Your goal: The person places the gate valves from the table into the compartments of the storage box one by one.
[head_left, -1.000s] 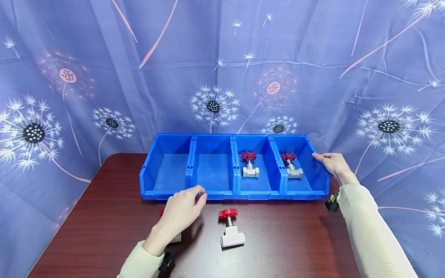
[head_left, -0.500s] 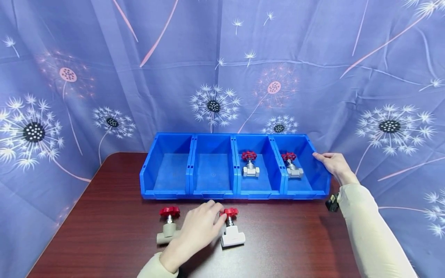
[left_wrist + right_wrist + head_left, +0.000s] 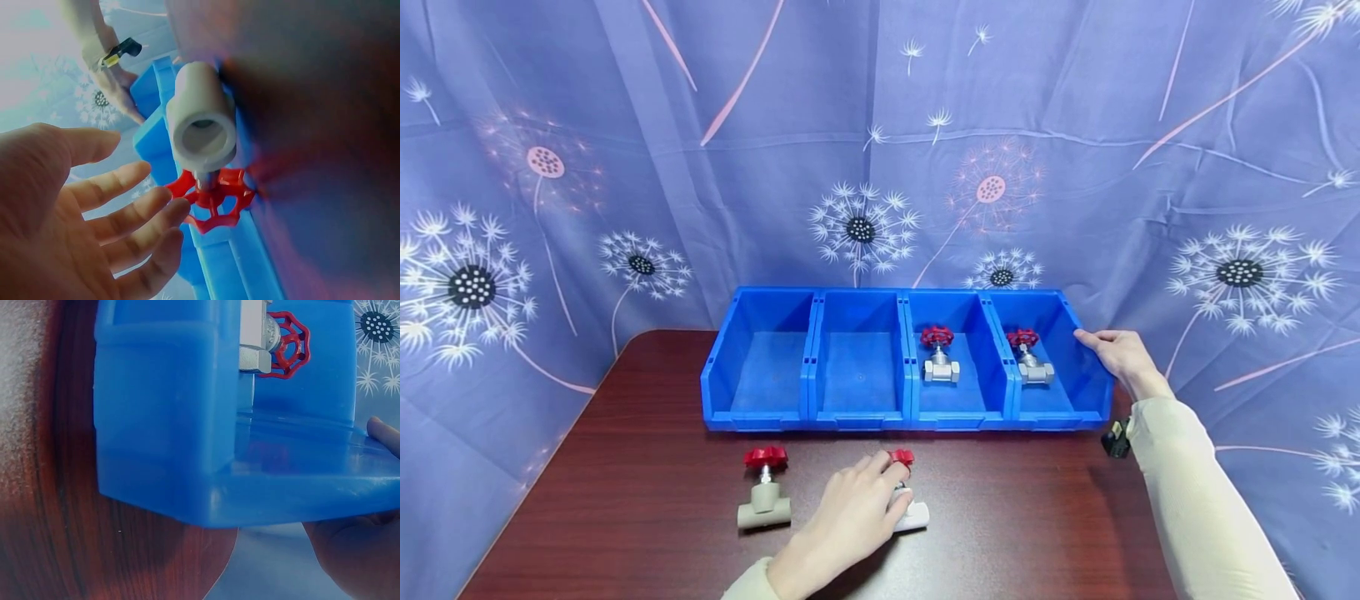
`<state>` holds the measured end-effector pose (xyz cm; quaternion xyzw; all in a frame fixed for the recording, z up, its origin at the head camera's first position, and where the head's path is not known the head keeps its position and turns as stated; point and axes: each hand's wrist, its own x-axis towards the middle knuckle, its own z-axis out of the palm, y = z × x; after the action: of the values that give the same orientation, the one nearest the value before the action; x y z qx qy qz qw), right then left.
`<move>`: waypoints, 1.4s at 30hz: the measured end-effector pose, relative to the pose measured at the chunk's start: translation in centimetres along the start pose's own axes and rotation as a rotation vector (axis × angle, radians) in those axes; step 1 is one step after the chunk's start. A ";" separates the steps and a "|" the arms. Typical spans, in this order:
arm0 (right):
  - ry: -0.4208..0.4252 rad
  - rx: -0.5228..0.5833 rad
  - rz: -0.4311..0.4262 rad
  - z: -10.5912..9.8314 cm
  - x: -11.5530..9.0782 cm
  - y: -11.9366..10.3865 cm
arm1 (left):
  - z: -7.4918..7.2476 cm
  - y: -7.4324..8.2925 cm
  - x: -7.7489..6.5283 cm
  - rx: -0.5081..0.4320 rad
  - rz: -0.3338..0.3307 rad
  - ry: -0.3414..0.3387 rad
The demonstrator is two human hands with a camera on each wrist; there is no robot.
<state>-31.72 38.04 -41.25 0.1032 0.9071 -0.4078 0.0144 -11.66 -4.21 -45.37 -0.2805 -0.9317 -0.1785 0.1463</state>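
Observation:
My left hand (image 3: 859, 508) is over the white valve (image 3: 913, 517) on the table, covering part of it. In the left wrist view the fingers are spread and slightly bent beside the valve's red handwheel (image 3: 215, 200), with the thumb apart; whether a fingertip touches it I cannot tell. At the right end of the blue bin row (image 3: 859, 422), my right hand (image 3: 1123, 357) pinches the outer side wall, thumb over the rim and fingers outside. A beige valve (image 3: 765, 502) with a red wheel lies left of my left hand.
Two metal valves with red handwheels, one (image 3: 941, 367) in the third compartment and one (image 3: 1033, 367) in the rightmost, sit in the bins. Behind the brown table (image 3: 647, 467) hangs a blue dandelion-print curtain (image 3: 760, 208).
My left hand has moved right, from in front of the second compartment to the white valve, uncovering the beige valve. The right hand stays on the bin wall.

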 end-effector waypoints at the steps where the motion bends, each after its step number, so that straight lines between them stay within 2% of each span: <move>1: -0.001 -0.002 0.000 0.0 0.0 0.0 | 0.1 0.1 0.0 0.009 0.003 -0.013; 6: 0.002 -0.001 0.010 0.0 0.0 0.0 | 0.5 0.4 -0.2 0.025 0.006 -0.066; 13: 0.015 -0.001 0.019 0.1 -0.1 -0.1 | 1.1 0.6 -0.3 0.041 0.030 -0.090; 19: 0.003 0.015 0.027 0.1 -0.2 -0.1 | 1.3 0.8 -0.2 0.095 0.061 -0.112; 28: -0.002 0.041 0.049 0.1 -0.3 -0.2 | 1.9 1.0 -0.3 0.160 0.111 -0.224; 36: -0.013 0.046 0.058 0.2 -0.3 -0.1 | 2.2 1.0 -0.2 0.206 0.134 -0.262; 42: -0.005 0.037 0.047 0.2 -0.2 0.0 | 2.4 0.9 -0.1 0.255 0.147 -0.261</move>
<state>-31.53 37.87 -41.36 0.1236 0.8967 -0.4244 0.0243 -11.49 -2.54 -47.26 -0.3478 -0.9348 -0.0097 0.0711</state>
